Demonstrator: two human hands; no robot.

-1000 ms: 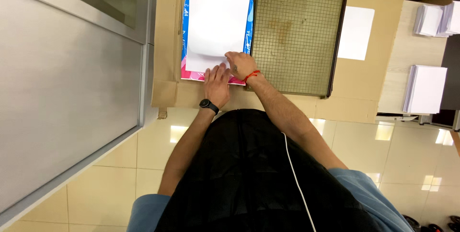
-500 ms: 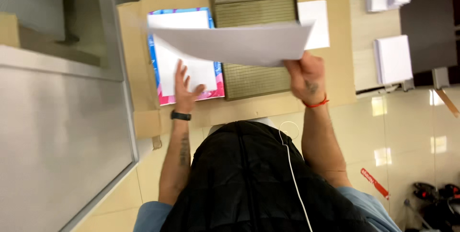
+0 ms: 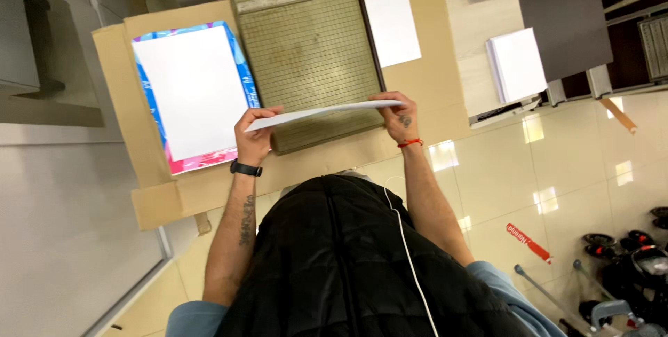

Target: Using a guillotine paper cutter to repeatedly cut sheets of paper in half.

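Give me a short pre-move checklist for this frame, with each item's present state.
1. Left hand has a grip on the paper sheet: ok.
2. Right hand holds the sheet's other end: ok.
3. Sheet over the paper cutter, not yet lying on it: ok.
4. Cutter bed free of other sheets: ok.
5. Cutter blade arm position: cannot tell.
6. Open paper ream beside the cutter, within reach: ok.

White sheet [image 3: 323, 112], olive gridded cutter [image 3: 309, 51], blue-and-pink paper wrapper [image 3: 240, 55].
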